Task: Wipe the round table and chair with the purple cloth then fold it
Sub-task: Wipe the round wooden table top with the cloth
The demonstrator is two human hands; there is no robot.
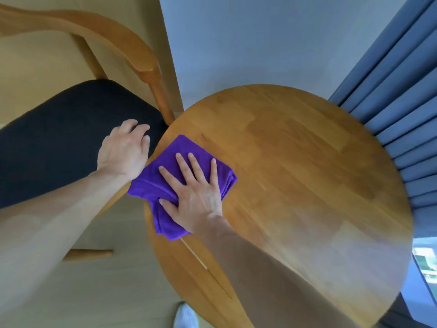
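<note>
Two hands work at the round worktop [295, 162].
Your right hand [196, 190] presses flat, fingers spread, on the folded purple cloth [165, 183] near the worktop's edge; your left hand [124, 150], loosely curled, holds nothing beside the chair [71, 138].

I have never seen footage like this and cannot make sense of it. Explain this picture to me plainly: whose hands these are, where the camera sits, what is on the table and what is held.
There is no machine here. A person wears one wide-angle camera on the head, looking down at their own two bare arms. That lens bends the edges. The right hand lies flat, fingers spread, pressing a folded purple cloth on the near-left edge of the round table. The left hand holds nothing; its fingers curl loosely above the dark seat of the chair beside the table. Blue curtains hang behind, and a white shoe shows at the bottom.
</note>
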